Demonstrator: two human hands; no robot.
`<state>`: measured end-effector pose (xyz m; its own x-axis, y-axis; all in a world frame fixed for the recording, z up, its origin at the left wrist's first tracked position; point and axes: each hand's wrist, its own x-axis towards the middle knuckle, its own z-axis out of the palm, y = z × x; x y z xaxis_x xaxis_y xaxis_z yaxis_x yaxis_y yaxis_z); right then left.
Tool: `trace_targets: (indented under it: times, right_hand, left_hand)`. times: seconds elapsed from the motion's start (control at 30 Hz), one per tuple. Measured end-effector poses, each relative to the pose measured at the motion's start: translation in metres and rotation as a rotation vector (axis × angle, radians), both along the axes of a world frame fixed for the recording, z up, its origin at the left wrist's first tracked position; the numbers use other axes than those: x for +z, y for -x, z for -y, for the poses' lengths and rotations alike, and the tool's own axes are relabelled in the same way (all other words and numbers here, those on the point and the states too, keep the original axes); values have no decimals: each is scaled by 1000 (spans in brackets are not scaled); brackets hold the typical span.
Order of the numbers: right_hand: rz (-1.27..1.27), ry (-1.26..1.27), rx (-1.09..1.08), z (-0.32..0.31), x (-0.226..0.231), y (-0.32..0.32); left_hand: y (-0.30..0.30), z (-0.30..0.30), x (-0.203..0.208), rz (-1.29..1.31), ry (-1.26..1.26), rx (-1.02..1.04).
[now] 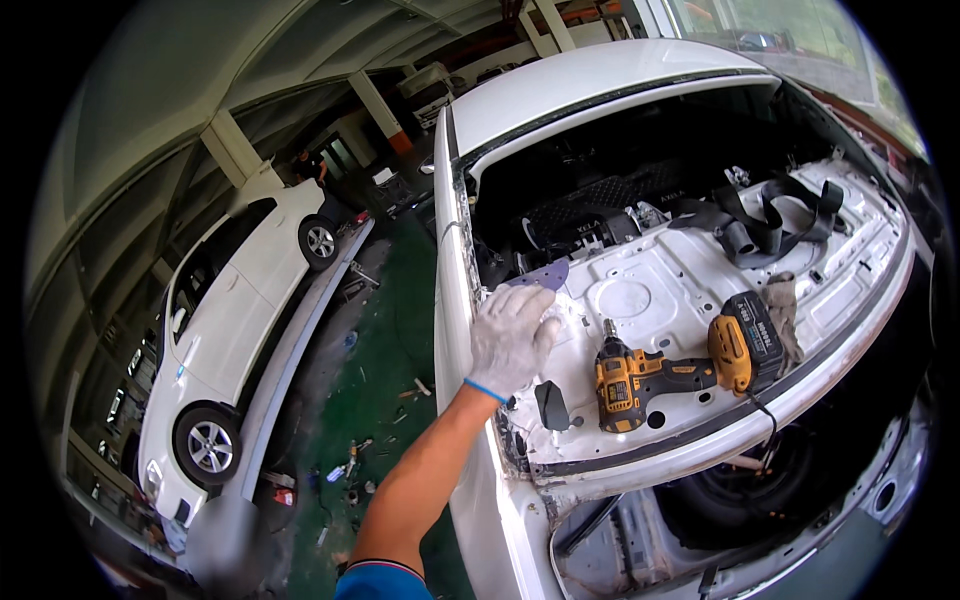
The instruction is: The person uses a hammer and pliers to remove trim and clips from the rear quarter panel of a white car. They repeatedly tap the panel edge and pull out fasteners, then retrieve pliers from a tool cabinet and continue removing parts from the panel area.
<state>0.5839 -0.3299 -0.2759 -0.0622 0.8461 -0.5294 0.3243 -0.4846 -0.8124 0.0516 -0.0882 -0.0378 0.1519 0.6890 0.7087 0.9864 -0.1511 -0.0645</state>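
My left hand (513, 338), in a pale work glove with a blue cuff, is at the left corner of the white car's bare rear shelf panel (625, 297). Its fingers are bent over a purple sheet with a rounded edge and small holes, which looks like a sanding disc (545, 275); the fingertips are partly hidden. On the panel to its right lies a yellow and black cordless drill (650, 378) with a large battery. Beside the battery is a crumpled grey-brown glove or rag (783, 315). My right hand is out of view.
A loose black seat belt strap (765, 222) lies farther back on the panel. A dark pad (551, 405) sits near the panel's left edge. Below is the open trunk with a spare wheel (745, 480). At left, another white car (235, 290) stands on a lift; debris litters the green floor (375, 350).
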Motion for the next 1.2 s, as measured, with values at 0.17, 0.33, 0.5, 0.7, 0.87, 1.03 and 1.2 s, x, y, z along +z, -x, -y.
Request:
trace_targets:
  times: [0.17,0.33,0.5,0.7,0.87,1.03,1.2]
  right_hand:
    - [-182,-102,230,-55,94,37]
    - [-473,-341,466,-134,242,155]
    - [-350,-625,704,-188,290,251]
    - [68,-1189,720,-277,284,392]
    - [190,-1349,661,-319,291,455]
    - [244,-1340,729,-319,298,473]
    - [385,-1238,785,-328,293,473]
  left_hand:
    - [27,29,-11,11,23,562]
    - [53,-4,-5,121,119,703]
    - [51,1,7,244,65,661]
    - [60,9,3,217,45,688]
    - [61,7,4,237,69,659]
    - [65,4,0,201,18,650]
    - [66,2,0,193,52,624]
